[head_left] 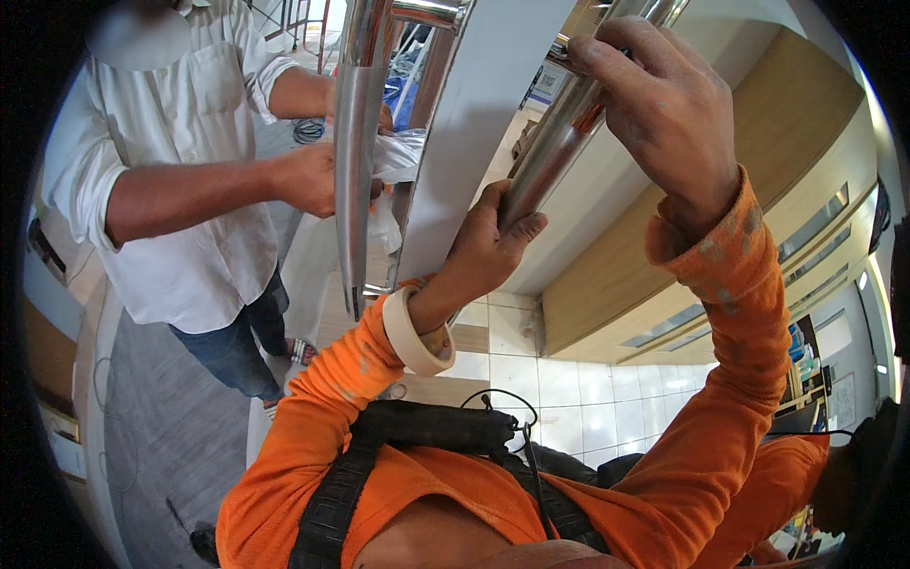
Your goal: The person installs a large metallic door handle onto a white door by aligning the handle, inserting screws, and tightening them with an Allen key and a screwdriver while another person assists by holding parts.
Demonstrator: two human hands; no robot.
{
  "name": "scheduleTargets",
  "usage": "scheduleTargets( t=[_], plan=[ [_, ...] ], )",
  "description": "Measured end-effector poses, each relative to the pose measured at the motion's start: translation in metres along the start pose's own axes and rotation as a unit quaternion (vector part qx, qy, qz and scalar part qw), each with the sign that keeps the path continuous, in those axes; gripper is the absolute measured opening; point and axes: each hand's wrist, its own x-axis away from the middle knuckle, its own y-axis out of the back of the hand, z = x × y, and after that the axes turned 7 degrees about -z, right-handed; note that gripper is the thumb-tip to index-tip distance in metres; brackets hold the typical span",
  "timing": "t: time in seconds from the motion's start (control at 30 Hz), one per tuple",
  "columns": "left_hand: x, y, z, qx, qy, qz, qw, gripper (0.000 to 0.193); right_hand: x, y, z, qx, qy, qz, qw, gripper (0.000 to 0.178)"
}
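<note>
A shiny metal tube handle runs beside the right face of a pale door panel. My left hand wraps round its lower end, thumb lying across the front. Higher up, my right hand is bent at the tube with its fingers curled in a pinch. A tiny dark tip shows between those fingers, but what it belongs to is hidden. Round my left wrist hangs a roll of cream tape. A second metal tube handle stands on the panel's left side.
Across the panel, a co-worker in a white shirt handles clear plastic wrap behind the second handle. A wood-faced counter stands on the right above white floor tiles. Another person in an orange sleeve is at lower right.
</note>
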Motion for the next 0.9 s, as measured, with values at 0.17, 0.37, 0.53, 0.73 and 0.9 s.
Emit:
scheduleTargets(
  t=[0.17,0.37,0.53,0.73,0.9],
  plan=[
    [0.008,0.005,0.004,0.001,-0.018,0.007,1.000,0.043,-0.003,0.007,0.009,0.024,0.017,0.018,0.999,0.036],
    [0.003,0.007,0.015,0.029,-0.034,0.006,0.999,0.045,-0.018,0.003,0.009,0.074,0.078,0.038,0.994,0.031],
    [0.003,0.009,0.013,0.029,-0.045,-0.005,0.999,0.045,-0.023,0.006,0.015,0.074,0.050,0.074,0.993,0.026],
    [0.002,0.009,0.013,0.033,-0.038,-0.005,0.999,0.039,-0.017,0.002,0.031,-0.005,-0.115,0.069,0.991,0.016],
    [0.001,0.011,0.003,0.029,-0.020,-0.003,0.999,0.039,-0.019,-0.006,0.038,-0.022,-0.141,0.042,0.989,0.011]
  ],
)
